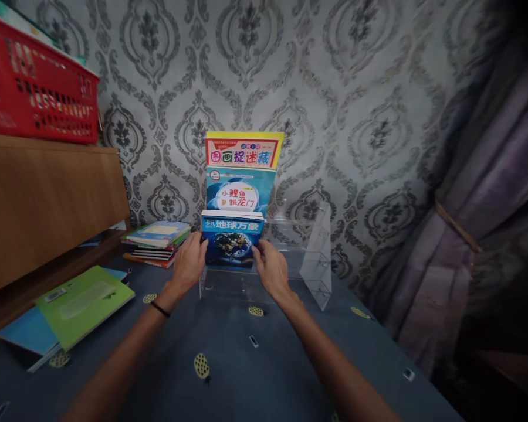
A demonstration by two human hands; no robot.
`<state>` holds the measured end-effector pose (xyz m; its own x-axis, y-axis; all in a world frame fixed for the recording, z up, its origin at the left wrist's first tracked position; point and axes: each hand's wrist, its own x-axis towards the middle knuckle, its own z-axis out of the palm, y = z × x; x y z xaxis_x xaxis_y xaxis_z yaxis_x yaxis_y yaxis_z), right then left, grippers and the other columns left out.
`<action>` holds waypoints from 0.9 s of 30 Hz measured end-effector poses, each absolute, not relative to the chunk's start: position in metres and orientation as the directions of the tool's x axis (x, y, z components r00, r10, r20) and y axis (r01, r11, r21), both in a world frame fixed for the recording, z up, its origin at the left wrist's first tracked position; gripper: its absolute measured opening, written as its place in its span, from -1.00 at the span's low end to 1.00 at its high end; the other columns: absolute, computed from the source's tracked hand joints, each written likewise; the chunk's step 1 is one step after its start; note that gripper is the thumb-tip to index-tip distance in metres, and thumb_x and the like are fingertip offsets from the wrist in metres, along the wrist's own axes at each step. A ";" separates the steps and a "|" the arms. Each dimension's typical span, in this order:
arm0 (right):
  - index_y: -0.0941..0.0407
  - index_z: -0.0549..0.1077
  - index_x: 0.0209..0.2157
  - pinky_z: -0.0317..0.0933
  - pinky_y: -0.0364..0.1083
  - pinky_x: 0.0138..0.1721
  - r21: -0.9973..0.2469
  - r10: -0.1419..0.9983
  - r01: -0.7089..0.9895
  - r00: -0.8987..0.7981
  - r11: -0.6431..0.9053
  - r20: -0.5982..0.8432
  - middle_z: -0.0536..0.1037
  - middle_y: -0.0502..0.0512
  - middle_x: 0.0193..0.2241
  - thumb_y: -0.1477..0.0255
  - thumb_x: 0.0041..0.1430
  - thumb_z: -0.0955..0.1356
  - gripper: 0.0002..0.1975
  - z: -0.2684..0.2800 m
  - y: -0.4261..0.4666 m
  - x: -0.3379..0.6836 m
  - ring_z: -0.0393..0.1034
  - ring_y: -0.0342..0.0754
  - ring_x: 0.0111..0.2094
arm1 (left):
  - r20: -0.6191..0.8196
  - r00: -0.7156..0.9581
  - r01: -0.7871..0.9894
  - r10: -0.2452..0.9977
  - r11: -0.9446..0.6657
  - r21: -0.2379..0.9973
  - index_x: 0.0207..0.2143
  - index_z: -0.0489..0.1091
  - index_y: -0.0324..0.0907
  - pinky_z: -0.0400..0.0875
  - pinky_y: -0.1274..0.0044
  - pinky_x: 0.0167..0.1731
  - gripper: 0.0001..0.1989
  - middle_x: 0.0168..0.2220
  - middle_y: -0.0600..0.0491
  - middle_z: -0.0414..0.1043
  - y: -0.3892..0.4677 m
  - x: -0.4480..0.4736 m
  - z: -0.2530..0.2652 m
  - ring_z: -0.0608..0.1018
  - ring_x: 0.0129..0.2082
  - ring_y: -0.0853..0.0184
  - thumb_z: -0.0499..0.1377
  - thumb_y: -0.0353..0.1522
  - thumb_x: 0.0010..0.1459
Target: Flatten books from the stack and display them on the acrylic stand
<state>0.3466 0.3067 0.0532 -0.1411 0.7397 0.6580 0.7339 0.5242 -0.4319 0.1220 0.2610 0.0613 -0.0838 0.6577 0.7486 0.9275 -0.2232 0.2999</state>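
Note:
A dark blue book (229, 243) with a globe on its cover stands upright at the front of a clear plastic tiered rack (319, 258). My left hand (189, 261) grips its left edge, and my right hand (270, 266) closes on its right edge. Just behind it rises a light blue book (242, 190) with a white oval on the cover. Tallest, at the back, is a yellow and red book (244, 151). The lower parts of both rear books are hidden by the ones in front. The rack's right part holds no books.
Left of the rack lies a stack of books (158, 234). Nearer, a green book (85, 302) rests over a blue book (29, 337). A wooden cabinet (48, 199) carries a red basket (39, 88). At right hangs a purple curtain (462, 223); patterned wallpaper is behind.

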 end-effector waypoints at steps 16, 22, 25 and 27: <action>0.13 0.56 -0.12 0.19 -0.08 -0.29 -0.442 0.746 0.745 -0.110 0.500 0.657 0.65 0.24 -0.25 0.34 0.39 0.20 -0.67 0.060 0.322 0.345 0.52 0.10 -0.23 | 0.822 -0.173 0.855 0.543 -0.332 0.399 -0.25 0.34 -0.14 0.34 0.43 -0.19 -0.83 -0.28 -0.03 0.45 0.283 0.125 0.067 0.49 -0.23 0.20 -0.01 -0.33 0.38; 0.12 0.55 -0.08 0.27 -0.04 -0.22 -0.446 0.709 0.706 -0.113 0.550 0.696 0.64 0.23 -0.21 0.37 0.32 0.23 -0.69 0.054 0.326 0.344 0.52 0.13 -0.19 | 0.833 -0.184 0.822 0.522 -0.382 0.421 -0.29 0.34 -0.15 0.34 0.47 -0.24 -0.87 -0.32 0.03 0.44 0.283 0.125 0.068 0.49 -0.29 0.26 0.05 -0.37 0.34; 0.13 0.55 -0.11 0.29 -0.03 -0.22 -0.441 0.690 0.692 -0.115 0.572 0.714 0.64 0.22 -0.24 0.36 0.29 0.24 -0.71 0.052 0.328 0.345 0.52 0.12 -0.22 | 0.838 -0.195 0.815 0.510 -0.391 0.428 -0.30 0.36 -0.16 0.34 0.47 -0.25 -0.87 -0.32 0.03 0.43 0.285 0.126 0.070 0.49 -0.28 0.25 0.06 -0.37 0.33; 0.13 0.54 -0.12 0.30 -0.02 -0.22 -0.437 0.677 0.685 -0.113 0.583 0.727 0.64 0.22 -0.24 0.35 0.29 0.24 -0.71 0.051 0.329 0.346 0.51 0.12 -0.24 | 0.844 -0.196 0.814 0.499 -0.397 0.424 -0.29 0.38 -0.17 0.34 0.46 -0.24 -0.86 -0.31 0.01 0.44 0.286 0.126 0.071 0.49 -0.26 0.24 0.06 -0.38 0.33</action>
